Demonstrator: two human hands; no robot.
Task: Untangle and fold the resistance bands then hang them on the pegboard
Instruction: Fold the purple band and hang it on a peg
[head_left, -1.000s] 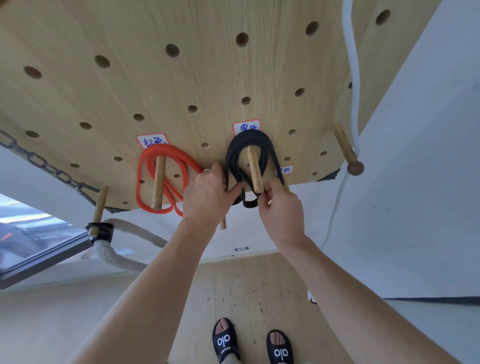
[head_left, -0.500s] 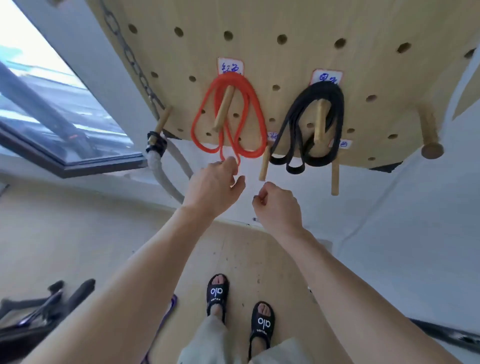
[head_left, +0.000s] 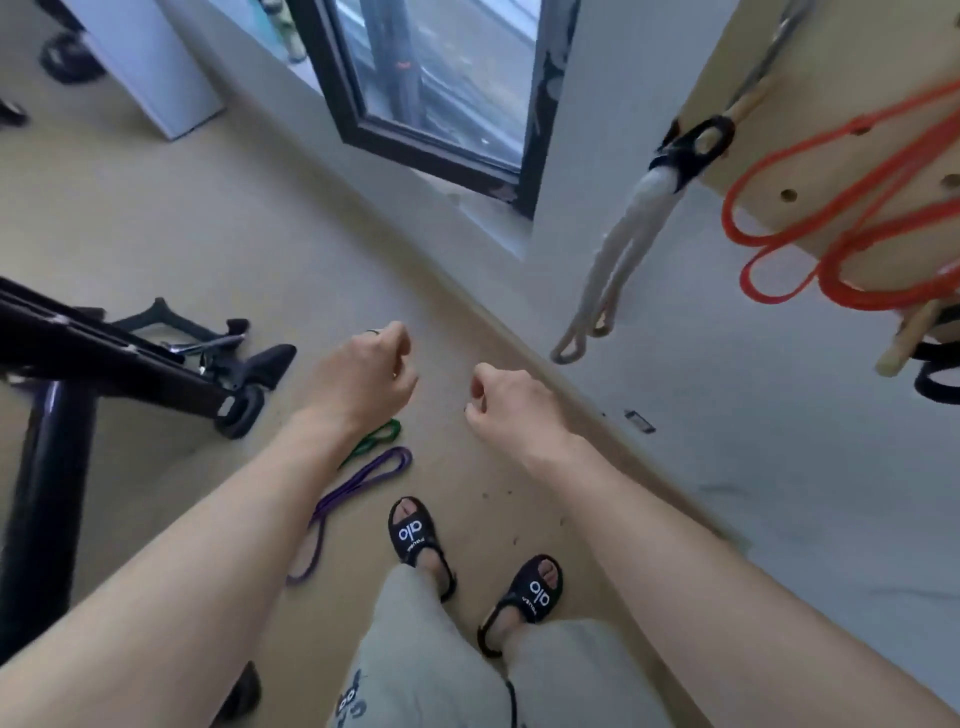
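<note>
A: Step in hand? Both hands empty. Left hand and right hand hang mid-frame above the floor, fingers loosely curled, holding nothing.

B: Bands?

A: Red band hung in loops on the pegboard, right edge of frame. A black band shows only as a sliver just below it, lower on the right edge, beside a wooden peg. Purple band lies stretched on the floor, lower centre, with a green band just above it, partly hidden by the left wrist.

B: So two hung, two to go?

A: My reading, yes. This looks like the turn between bands. Next move likely calls for bending down, picking up purple or green, and checking for twists before folding. Whether the two cross each other I cannot tell.

B: Any writing?

A: "alo" in white on both black sandals. Print on the shorts, bottom of frame, unreadable.
</note>
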